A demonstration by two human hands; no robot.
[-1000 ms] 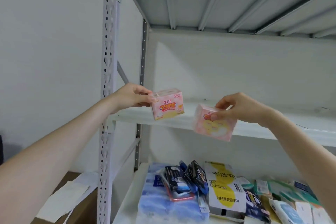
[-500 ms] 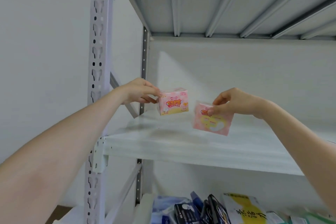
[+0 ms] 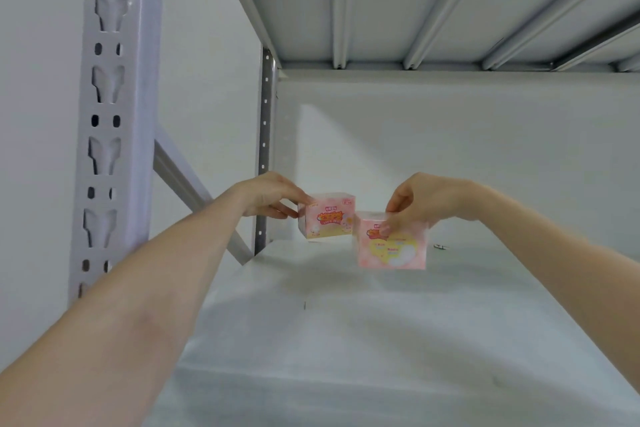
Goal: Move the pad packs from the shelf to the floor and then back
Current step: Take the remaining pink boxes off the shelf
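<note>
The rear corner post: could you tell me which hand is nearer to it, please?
Left. The left hand, holding a pink pack, is in front of the rear corner post; the right hand, holding another pack, is further right.

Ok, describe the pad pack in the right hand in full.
The pad pack is a pink, box-shaped pack in glossy wrap with red lettering and yellow-white graphics, slightly blurred. It is upright over the shelf; whether it rests there is unclear. The right hand pinches its top front corner from above.
</note>
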